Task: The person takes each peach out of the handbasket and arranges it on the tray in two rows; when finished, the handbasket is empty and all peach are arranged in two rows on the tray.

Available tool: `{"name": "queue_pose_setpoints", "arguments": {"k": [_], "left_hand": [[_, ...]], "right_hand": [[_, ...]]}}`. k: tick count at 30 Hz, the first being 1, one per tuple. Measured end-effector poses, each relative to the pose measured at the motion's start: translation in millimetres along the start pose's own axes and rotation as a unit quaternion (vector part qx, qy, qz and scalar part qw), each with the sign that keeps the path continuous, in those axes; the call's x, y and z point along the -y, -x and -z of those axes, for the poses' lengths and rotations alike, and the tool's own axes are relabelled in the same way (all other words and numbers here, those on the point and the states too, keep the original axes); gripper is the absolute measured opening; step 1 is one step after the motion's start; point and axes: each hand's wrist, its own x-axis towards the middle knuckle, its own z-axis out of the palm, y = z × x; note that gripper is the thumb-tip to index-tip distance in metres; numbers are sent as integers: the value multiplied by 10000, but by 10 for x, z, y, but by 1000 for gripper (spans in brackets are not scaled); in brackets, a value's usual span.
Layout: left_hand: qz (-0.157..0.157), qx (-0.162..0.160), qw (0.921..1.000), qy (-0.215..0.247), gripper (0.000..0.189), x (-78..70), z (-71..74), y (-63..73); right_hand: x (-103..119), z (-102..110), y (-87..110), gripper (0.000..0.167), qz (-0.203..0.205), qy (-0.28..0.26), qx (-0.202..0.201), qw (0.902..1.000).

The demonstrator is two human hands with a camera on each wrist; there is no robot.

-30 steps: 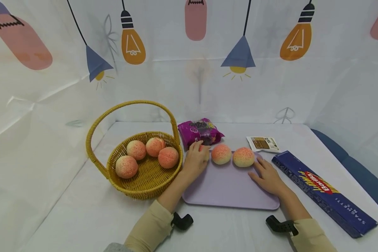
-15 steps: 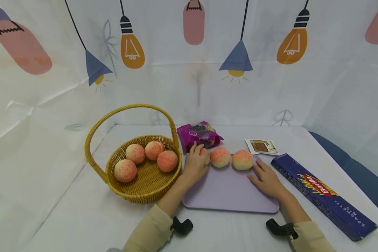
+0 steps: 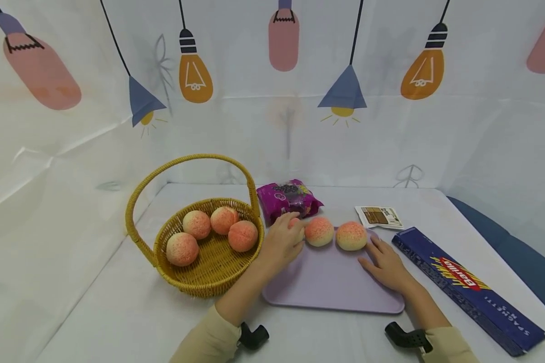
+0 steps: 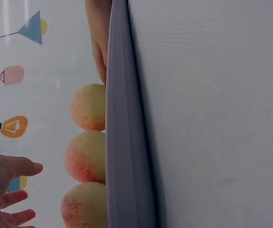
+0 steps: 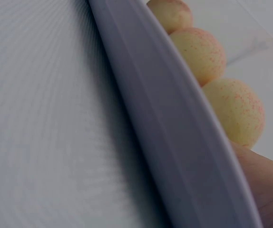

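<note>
Three peaches stand in a row along the far side of the lilac tray: a left peach, a middle peach and a right peach. My left hand hovers by the left peach and partly hides it in the head view. In the left wrist view its thumb and fingers are spread, apart from the peaches. My right hand rests at the tray's right side, fingers extended, fingertips right at the right peach. Several more peaches, one of them a peach at the near left, lie in the wicker basket.
Behind the tray lies a purple snack bag, with a small white packet farther right. A blue spaghetti box lies diagonally to the right of the tray. The basket's tall handle arches up on the left.
My left hand has loosened from the left peach and drawn slightly back, its forearm shifting left and nearer. The right hand stays nearly still. The head view has tilted up a little.
</note>
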Motion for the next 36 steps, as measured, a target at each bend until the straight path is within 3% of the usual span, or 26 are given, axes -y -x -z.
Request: {"name": "queue_pose_setpoints", "arguments": {"k": [4, 11, 17, 24, 36], "left_hand": [[-66, 75, 9999, 94, 31, 4, 129, 0], [294, 306, 9990, 161, 33, 109, 290, 50], [424, 384, 9983, 102, 32, 219, 374, 111], [564, 692, 9955, -311, 29, 262, 475, 192], [313, 761, 9899, -1156, 14, 422, 586, 249]], "right_hand": [[5, 9, 2, 61, -36, -42, 45, 10000], [17, 8, 10, 61, -29, -58, 72, 10000], [36, 25, 16, 61, -32, -48, 83, 9999], [48, 54, 4, 60, 16, -57, 85, 9999], [6, 33, -7, 60, 99, -37, -4, 9999]]}}
